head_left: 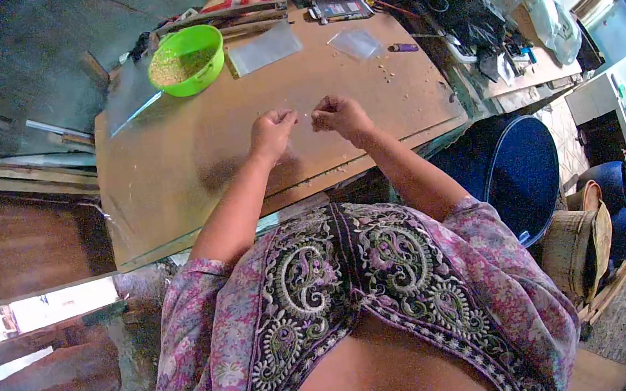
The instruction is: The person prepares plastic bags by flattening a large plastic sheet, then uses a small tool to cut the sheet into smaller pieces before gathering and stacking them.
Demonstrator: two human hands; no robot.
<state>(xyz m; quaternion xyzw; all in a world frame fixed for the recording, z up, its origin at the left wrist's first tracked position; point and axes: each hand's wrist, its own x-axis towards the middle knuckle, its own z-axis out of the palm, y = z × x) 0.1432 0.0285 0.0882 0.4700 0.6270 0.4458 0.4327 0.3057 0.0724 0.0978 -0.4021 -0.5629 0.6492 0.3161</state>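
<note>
There is just one camera. It sits on the person's head and looks forward and down. Close at the bottom is the person's patterned shirt (343, 302). The wooden board (167, 167) lies a bit farther out in the middle. The green bowl (186, 60) sits near the top, far away. The picture bends round at the edges, and the corners are dark.

Counter (191, 172): bare brown board, tilted in view.
Far left: green bowl (186, 60) of grain.
Far middle: clear plastic bags (263, 48).
Far right: purple lighter (404, 47).
</note>
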